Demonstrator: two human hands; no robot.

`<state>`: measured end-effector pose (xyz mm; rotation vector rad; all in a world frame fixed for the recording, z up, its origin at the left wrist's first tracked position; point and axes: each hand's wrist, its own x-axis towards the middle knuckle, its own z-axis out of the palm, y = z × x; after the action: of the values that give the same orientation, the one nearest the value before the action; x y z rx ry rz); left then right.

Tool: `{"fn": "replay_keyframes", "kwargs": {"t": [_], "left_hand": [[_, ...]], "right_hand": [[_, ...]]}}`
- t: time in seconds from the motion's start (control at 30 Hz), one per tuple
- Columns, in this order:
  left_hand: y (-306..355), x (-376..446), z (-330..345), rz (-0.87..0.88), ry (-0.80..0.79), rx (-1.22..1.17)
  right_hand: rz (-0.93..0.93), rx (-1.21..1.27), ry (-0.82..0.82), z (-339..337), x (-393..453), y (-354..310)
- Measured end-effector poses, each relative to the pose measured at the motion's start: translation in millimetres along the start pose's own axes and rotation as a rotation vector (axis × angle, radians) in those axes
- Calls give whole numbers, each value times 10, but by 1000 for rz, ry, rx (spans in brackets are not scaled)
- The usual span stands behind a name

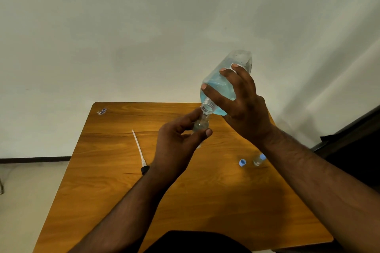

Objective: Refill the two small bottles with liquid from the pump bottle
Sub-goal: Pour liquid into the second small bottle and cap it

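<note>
My right hand grips the large clear pump bottle, tipped neck-down, with blue liquid pooled toward its open threaded mouth. The pump is off the bottle. Just under that mouth, my left hand holds a small clear bottle upright, its opening touching the big bottle's neck. A second small bottle with a blue cap stands on the table, partly hidden behind my right forearm. A loose blue cap lies beside it.
The pump head with its long white tube lies on the wooden table at the left. A small wrapper sits at the far left corner. A pale wall stands close behind the table.
</note>
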<state>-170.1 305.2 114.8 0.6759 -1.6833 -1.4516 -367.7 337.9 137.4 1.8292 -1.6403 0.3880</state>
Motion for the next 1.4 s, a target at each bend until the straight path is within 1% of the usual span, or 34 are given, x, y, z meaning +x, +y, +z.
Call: {"fn": "replay_keyframes", "kwargs": {"t": [0.27,0.5,1.23,1.4], "left_hand": [[-9,-4,29,9,13,43],[3,3,40,-2,-2,4],[-10,-20,78,14,-4,20],[-25,-21,91,30,-13,-7]], "right_hand": [[37,30,-20,24,-36,-24],[43,25,-21,-15,-48,-21],[66,-10,-1,13,-130,-2],[98,30,20,35,-176,-23]]}}
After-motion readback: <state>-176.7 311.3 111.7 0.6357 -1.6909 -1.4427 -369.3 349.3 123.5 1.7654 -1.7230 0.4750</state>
